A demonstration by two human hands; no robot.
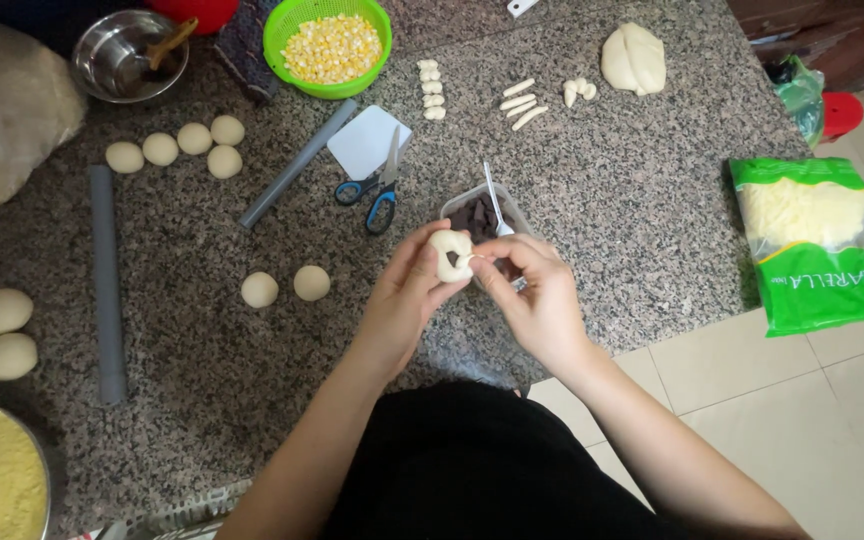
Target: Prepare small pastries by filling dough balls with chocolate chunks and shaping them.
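Note:
My left hand (404, 296) and my right hand (537, 300) meet above the granite counter (602, 200), both pinching a small pale dough piece (450, 254) with dark filling showing at its middle. Just behind it sits a clear plastic tub of dark brown chunks (480, 214) with a white plastic spoon (493, 196) standing in it. Two round dough balls (285, 286) lie on the counter to the left of my left hand.
Blue-handled scissors (374, 190) and a white scraper (366, 142) lie behind the tub. Two grey rolling rods (104, 280), several dough balls (177, 145), a green basket of corn (328, 46), a steel bowl (130, 55), a dough lump (634, 58) and a green bag of shredded cheese (817, 240) surround them.

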